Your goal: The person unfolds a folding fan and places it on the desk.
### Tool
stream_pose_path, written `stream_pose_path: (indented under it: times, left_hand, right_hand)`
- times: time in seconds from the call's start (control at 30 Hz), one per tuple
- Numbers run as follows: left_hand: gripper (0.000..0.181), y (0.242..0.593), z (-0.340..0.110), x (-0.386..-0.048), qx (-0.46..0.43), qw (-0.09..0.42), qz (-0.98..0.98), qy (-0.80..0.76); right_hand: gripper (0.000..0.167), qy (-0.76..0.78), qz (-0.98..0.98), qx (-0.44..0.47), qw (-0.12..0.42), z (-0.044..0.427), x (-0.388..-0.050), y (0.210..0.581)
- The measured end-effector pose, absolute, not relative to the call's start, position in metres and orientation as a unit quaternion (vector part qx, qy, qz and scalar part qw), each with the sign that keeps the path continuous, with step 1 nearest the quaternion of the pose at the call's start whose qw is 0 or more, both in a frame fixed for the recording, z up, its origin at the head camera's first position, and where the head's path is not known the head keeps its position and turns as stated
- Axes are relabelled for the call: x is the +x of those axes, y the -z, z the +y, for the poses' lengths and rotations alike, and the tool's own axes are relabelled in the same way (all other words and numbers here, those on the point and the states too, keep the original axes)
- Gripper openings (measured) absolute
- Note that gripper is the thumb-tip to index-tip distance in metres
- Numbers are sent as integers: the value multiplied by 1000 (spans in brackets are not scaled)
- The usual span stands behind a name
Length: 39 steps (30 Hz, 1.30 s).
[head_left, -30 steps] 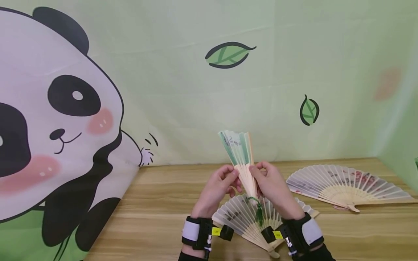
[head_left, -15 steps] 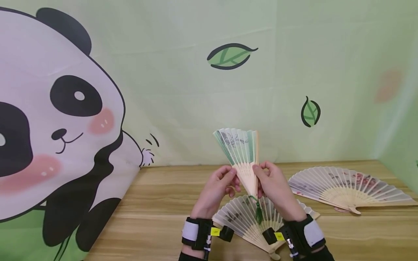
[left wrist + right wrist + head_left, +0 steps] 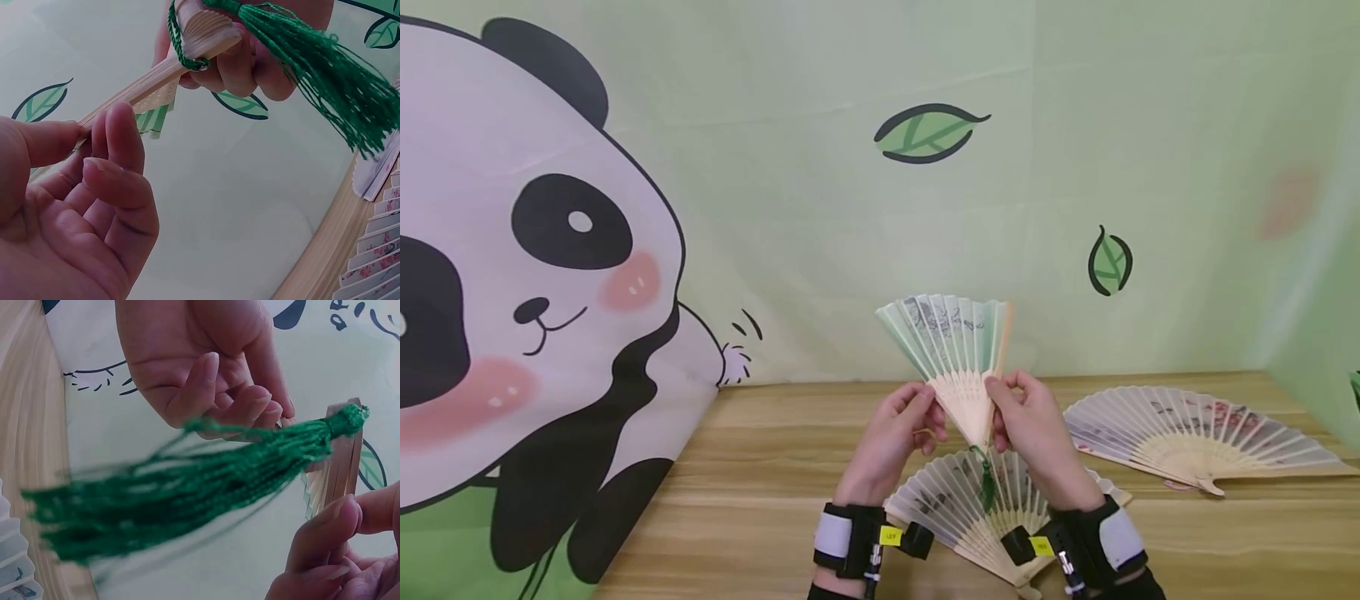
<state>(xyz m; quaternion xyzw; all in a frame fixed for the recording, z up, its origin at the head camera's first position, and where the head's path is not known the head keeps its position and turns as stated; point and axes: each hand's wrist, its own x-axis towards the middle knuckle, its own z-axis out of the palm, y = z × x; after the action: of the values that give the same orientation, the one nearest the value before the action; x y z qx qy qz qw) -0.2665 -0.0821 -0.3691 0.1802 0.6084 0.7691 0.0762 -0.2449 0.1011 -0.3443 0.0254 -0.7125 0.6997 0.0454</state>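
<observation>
A partly spread green and white folding fan is held up between both hands in the head view. My left hand pinches its left outer rib between thumb and fingers. On the other side my right hand grips the right outer rib, thumb in front. From the pivot end hangs a green tassel, which also crosses the right wrist view, blurred. In the left wrist view the ribs run from the left thumb toward the right hand's curled fingers.
A spread pale fan lies on the wooden table beneath the hands, partly hidden by them. Farther right lies another spread fan with red flowers. Behind the table hangs a green backdrop printed with a panda and leaves.
The held fan has spread wider, its left edge moving left and its right edge right. More of its printed pleats show. The fans on the table stay put.
</observation>
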Motion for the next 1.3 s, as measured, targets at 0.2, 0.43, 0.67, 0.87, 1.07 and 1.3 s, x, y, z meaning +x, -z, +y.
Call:
stream_pose_path:
  times: [0.2, 0.43, 0.67, 0.87, 1.07, 1.3]
  left_hand:
    - [26, 368, -82, -265, 182, 76, 605, -771]
    - [26, 368, -83, -263, 180, 76, 603, -774]
    - [26, 368, -83, -264, 182, 72, 604, -773]
    - [26, 367, -83, -264, 183, 62, 606, -772]
    - [24, 364, -82, -264, 177, 54, 604, -775]
    - [23, 364, -81, -265, 182, 53, 599, -778]
  right_hand:
    - [25, -699, -713, 21, 51, 100, -244, 345]
    - [27, -700, -712, 24, 49, 99, -243, 345]
    - [25, -708, -703, 24, 55, 99, -244, 345]
    - [24, -706, -705, 20, 65, 100, -244, 344]
    - [24, -709, -702, 19, 67, 99, -244, 345]
    - [24, -719, -691, 22, 63, 99, -244, 343]
